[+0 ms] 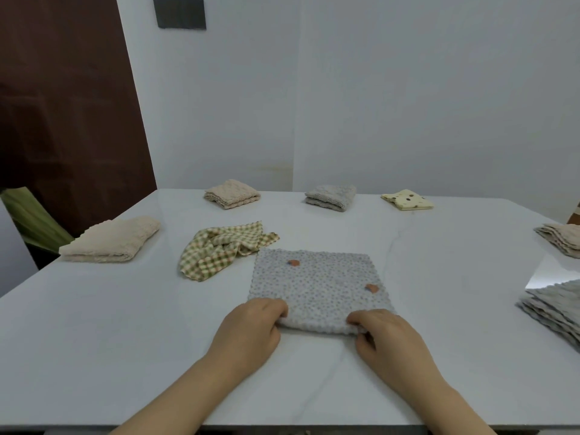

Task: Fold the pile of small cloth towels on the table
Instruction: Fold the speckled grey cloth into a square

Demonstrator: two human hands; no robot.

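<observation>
Two bare forearms reach in from the near edge of the surface (125, 340), a white glossy top with faint grey veins. The left hand (251, 328) curls its fingers over the near left corner of the grey speckled towel (317, 284). The right hand (386, 337) pinches the near right corner between thumb and fingers. So both hands are gripping the same cloth. It lies flat in the middle of the near half as a rough square with two small orange-brown patches, and its near edge is thick and rounded. Just beyond its far left corner lies a green checked towel (219, 249), crumpled and unfolded, almost touching it. Farther left sits a folded beige towel (110, 240). Along the far edge, well apart from one another, are a folded tan towel (232, 193), a folded grey towel (331, 197) and a folded yellow towel (408, 200) with dark spots. At the right edge, partly out of view, are a beige stack (561, 240) and, nearer, a grey stack (555, 309). A plain pale wall (376, 89) rises behind the surface, with a dark panel (179, 12) mounted high on it. A dark brown door (62, 105) fills the left, with something green (34, 218) below it.
</observation>
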